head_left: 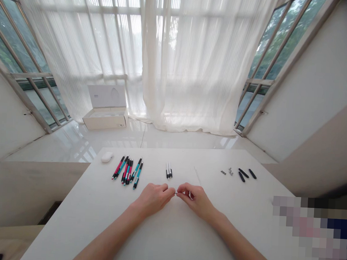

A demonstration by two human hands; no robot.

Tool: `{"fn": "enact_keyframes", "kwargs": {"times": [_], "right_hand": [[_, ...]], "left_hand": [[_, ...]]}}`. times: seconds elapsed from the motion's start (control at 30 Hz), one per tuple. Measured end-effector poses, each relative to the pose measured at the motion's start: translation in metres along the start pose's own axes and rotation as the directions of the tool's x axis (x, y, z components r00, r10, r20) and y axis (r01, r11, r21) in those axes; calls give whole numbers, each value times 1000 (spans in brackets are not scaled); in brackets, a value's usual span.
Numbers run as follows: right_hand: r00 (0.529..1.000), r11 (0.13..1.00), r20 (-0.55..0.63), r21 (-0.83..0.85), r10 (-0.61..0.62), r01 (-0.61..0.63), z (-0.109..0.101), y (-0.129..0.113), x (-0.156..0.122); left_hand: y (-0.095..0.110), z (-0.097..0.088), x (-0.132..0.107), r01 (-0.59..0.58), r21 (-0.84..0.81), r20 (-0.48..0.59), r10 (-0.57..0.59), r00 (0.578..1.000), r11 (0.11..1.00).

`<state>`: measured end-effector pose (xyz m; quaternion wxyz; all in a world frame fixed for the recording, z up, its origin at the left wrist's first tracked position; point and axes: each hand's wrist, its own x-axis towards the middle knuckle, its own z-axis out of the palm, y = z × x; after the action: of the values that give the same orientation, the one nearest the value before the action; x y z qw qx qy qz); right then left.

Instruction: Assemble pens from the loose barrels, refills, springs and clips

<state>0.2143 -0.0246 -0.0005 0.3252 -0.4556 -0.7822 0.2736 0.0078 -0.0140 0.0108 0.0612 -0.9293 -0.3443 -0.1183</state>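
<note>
Center of frame, over the white tabletop (168, 238): left hand (152, 200) and right hand (194, 199) meet tip to tip, fingers (165, 187) of both pinched almost shut on a small silver part (176, 193). Part is shiny metal, too small to tell its shape. Can't tell its height above the tabletop.

Upper left of hands: teal and red pens (127, 172) lie side by side, slightly fanned. Straight ahead: short group of white-and-black pens (168, 170). Just right: thin metal rod (198, 176). Further right: small grey metal bits (228, 171), black pieces (243, 173). Far left: white oval object (107, 156). Beyond tabletop, upper left: open white box (106, 107) on floor.
</note>
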Motion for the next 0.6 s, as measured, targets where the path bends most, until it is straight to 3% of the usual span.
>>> {"fn": "enact_keyframes", "kwargs": {"times": [0.13, 0.2, 0.23, 0.27, 0.33, 0.4, 0.43, 0.5, 0.6], "right_hand": [[1000, 997, -5, -80, 9, -10, -18, 4, 4], [989, 974, -138, -210, 59, -88, -42, 13, 4], [962, 941, -256, -292, 97, -173, -56, 21, 3], [912, 884, -388, -369, 133, -286, -72, 30, 1], [763, 740, -615, -417, 198, -528, -103, 51, -8], [612, 619, -750, -363, 249, -697, -129, 74, -21], [562, 579, -782, -335, 268, -743, -138, 85, -27], [517, 519, -795, -312, 316, -796, -149, 104, -39], [510, 471, -762, -308, 398, -827, -152, 125, -48]], "left_hand": [[0, 0, 0, 6, -8, -17, -6, 1000, 1000], [-1, 0, 0, 12, -12, -31, -12, 999, 1000], [-1, 1, -1, 16, -13, -37, -16, 999, 1000], [-2, 1, -1, 20, -13, -43, -21, 999, 1000], [-3, 2, -2, 28, -15, -56, -29, 998, 999], [-4, 3, -2, 31, -20, -66, -32, 997, 999], [-4, 4, -2, 31, -24, -69, -33, 997, 999], [-5, 5, -2, 31, -30, -72, -33, 997, 999], [-6, 6, -2, 28, -34, -76, -30, 997, 999]]}}
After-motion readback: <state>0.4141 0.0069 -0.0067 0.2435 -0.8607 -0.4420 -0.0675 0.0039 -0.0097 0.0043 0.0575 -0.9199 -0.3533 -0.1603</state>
